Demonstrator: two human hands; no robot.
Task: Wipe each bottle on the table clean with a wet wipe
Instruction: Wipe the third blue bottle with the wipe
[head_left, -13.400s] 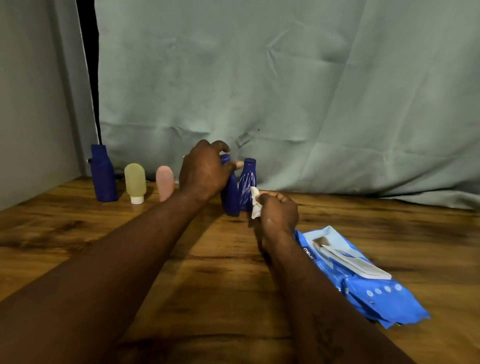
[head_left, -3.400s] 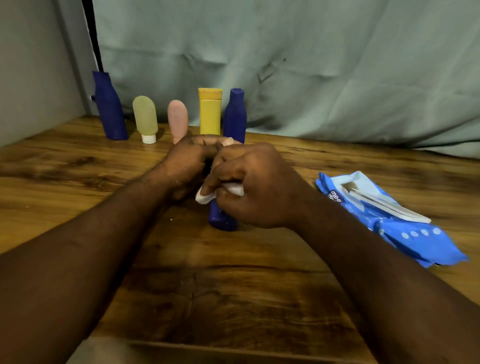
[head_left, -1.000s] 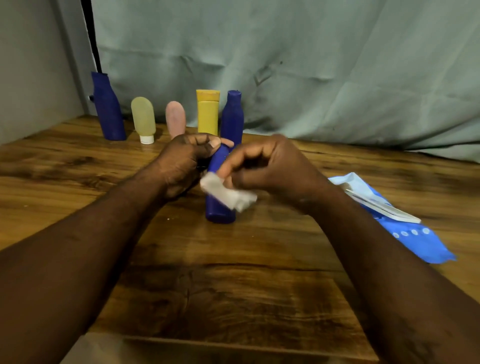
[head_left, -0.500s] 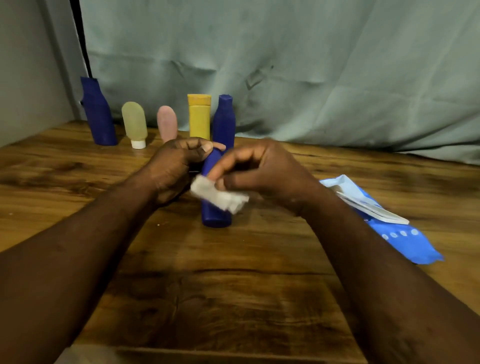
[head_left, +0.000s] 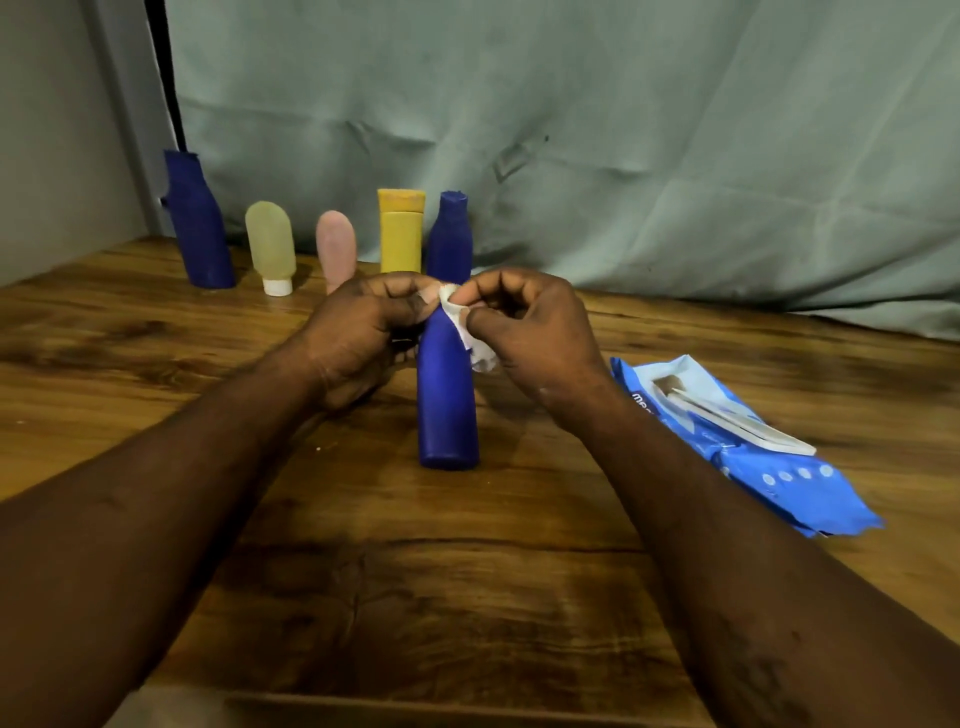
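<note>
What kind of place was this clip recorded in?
Probably a makeshift recording corner, not a lived-in room: a wooden table set against a creased cloth backdrop, bottles lined up along its back edge, and a wipes pack lying at the right.

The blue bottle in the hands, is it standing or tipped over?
Standing. The blue bottle sits flat on its base on the table, neck up.

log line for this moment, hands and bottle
step: wiping front blue bottle | left hand: grips its neck | right hand: pinches wet wipe on its top | bottle: upright on table
</note>
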